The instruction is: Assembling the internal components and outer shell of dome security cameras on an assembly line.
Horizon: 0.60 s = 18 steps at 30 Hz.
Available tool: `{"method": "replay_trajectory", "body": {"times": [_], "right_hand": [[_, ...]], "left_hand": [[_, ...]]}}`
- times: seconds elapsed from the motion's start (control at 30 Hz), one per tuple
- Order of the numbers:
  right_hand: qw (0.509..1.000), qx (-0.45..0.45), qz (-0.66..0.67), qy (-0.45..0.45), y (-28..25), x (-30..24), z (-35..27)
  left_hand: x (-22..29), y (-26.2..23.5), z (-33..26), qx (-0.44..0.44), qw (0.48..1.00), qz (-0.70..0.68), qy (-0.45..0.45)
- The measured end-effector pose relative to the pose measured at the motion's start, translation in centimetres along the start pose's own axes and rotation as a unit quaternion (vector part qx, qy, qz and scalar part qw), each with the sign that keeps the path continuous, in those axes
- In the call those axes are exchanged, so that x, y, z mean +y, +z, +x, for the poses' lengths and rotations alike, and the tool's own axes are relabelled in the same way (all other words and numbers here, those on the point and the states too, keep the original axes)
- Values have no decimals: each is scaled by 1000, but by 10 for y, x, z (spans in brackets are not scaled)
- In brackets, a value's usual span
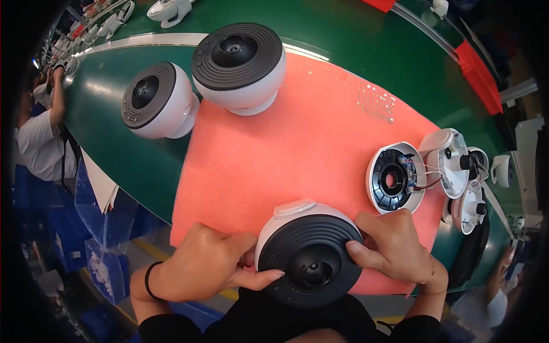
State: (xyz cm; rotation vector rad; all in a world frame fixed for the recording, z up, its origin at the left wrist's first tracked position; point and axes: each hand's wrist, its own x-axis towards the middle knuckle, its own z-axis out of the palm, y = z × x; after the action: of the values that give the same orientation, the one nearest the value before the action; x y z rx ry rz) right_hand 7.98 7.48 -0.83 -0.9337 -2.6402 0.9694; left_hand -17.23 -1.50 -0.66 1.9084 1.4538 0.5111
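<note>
Close to my body, a round white device (294, 240) has a black ridged face and a dark lens-like centre turned up toward me. Its left side is gripped by my left hand (206, 260), the thumb lying on the black face. Around the right rim closes my right hand (394, 246), thumb pressed on the edge of the black face. A pink foam mat (257, 160) lies just beyond and partly beneath the device. To the right of it, near my right hand, rests an opened white half-shell (394, 180) with a black inside, a small circuit board and wires.
Two similar white devices, one larger-looking (240, 68) and one further left (157, 100), stand at the far left. Small shiny screws (374, 103) lie in rows on the mat. White wired parts (454, 166) sit at right. A red bin (479, 77) and a co-worker (43, 140) flank the green table (114, 86).
</note>
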Motion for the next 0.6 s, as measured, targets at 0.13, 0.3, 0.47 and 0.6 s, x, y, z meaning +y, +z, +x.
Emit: {"method": "replay_trajectory", "body": {"times": [0.13, 0.3, 0.47, 0.6], "right_hand": [[998, -51, -21, -3, -5, 3, -1], [990, 29, -129, -47, -11, -18, 5], [967, 127, -90, -203, 4, -34, -5], [965, -11, 37, -260, -5, -32, 7]], "left_hand": [[-2, 2, 3, -43, 999, -24, -21], [2, 1, 6, -49, 998, -20, -39], [10, -4, 12, -74, 996, -33, -31], [11, -5, 6, -83, 995, -11, -47]]}}
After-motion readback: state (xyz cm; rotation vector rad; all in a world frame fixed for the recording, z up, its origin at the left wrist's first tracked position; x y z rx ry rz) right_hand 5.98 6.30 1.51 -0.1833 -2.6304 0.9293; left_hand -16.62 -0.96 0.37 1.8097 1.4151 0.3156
